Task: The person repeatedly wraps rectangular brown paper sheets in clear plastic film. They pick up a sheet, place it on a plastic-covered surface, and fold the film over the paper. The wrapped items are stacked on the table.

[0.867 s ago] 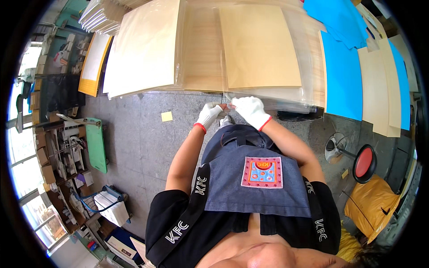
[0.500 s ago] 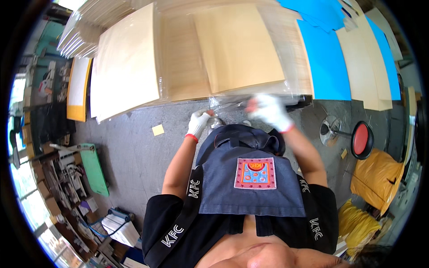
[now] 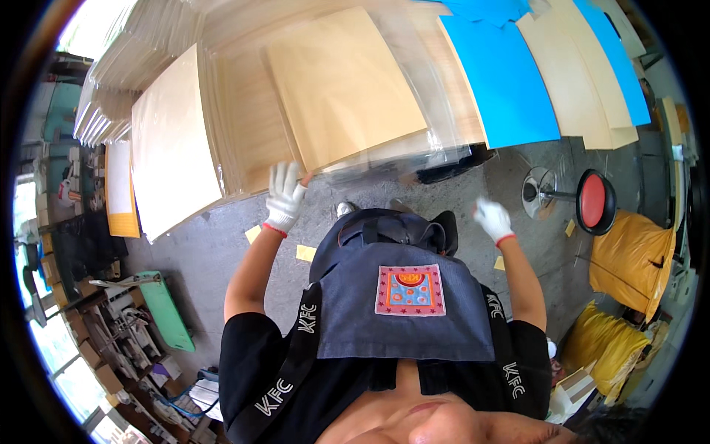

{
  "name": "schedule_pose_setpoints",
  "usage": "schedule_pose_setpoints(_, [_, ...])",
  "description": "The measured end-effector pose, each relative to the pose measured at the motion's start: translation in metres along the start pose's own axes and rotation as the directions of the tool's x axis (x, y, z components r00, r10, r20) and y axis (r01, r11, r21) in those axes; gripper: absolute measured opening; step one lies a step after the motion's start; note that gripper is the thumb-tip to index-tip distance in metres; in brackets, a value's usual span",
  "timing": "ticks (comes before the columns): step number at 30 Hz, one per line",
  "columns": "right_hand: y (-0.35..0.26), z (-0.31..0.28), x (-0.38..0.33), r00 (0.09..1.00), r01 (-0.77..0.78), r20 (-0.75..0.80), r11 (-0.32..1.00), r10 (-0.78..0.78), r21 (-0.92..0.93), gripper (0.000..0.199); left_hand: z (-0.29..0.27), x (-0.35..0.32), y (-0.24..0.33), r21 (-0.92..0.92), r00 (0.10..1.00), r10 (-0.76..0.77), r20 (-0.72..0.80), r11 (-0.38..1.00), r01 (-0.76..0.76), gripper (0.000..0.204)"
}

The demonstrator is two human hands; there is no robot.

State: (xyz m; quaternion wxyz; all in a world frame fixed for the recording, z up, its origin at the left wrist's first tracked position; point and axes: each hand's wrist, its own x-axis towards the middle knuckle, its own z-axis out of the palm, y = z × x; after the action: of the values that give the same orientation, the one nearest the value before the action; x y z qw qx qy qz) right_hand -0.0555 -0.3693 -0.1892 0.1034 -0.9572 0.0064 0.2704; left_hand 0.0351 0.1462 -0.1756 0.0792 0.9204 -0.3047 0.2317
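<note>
A pale wooden board lies in a clear plastic sleeve on the worktable in front of me. My left hand, in a white glove, rests with its fingers spread against the board's near left corner. My right hand, also gloved, hangs free in the air to the right of my apron, below the table's edge. It holds nothing and touches nothing.
More pale boards lie at the left, with blue sheets and cream sheets at the right. A red round stool and yellow sacks stand on the grey floor at the right. Green clutter sits lower left.
Both hands were together at the sleeve's front edge. The right hand has since let go and swung down to the right, while the left has slid to the board's corner.
</note>
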Motion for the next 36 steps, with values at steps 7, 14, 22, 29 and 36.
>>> schedule_pose_setpoints(7, [-0.082, -0.091, 0.112, 0.441, 0.514, -0.478, 0.65, -0.76, -0.559, 0.05, -0.016, 0.057, 0.014, -0.192, 0.933, 0.342, 0.113, 0.929, -0.317, 0.031])
schedule_pose_setpoints(14, [-0.101, -0.113, 0.122, 0.246, 0.826, -0.444, 0.426, -0.861, -0.37, 0.022, -0.023, 0.009, 0.016, -0.142, 0.953, 0.035, 0.301, 0.99, 0.009, 0.043])
schedule_pose_setpoints(22, [-0.092, -0.087, 0.116, 0.477, 0.793, -0.581, 0.608, -0.66, -0.04, 0.013, -0.013, -0.024, 0.028, -0.33, 0.853, -0.45, 0.265, 0.789, 0.519, 0.015])
schedule_pose_setpoints(29, [-0.125, -0.044, 0.123, 0.675, 0.421, -0.738, 0.806, 0.03, 0.417, 0.021, 0.03, -0.023, 0.036, -0.538, 0.475, -0.818, 0.324, 0.253, 0.804, 0.033])
schedule_pose_setpoints(36, [-0.155, -0.058, 0.139, 0.849, -0.1, -0.482, 0.962, 0.217, 0.255, 0.025, 0.082, -0.002, 0.055, -0.759, 0.045, -0.982, 0.184, -0.113, 0.641, 0.034])
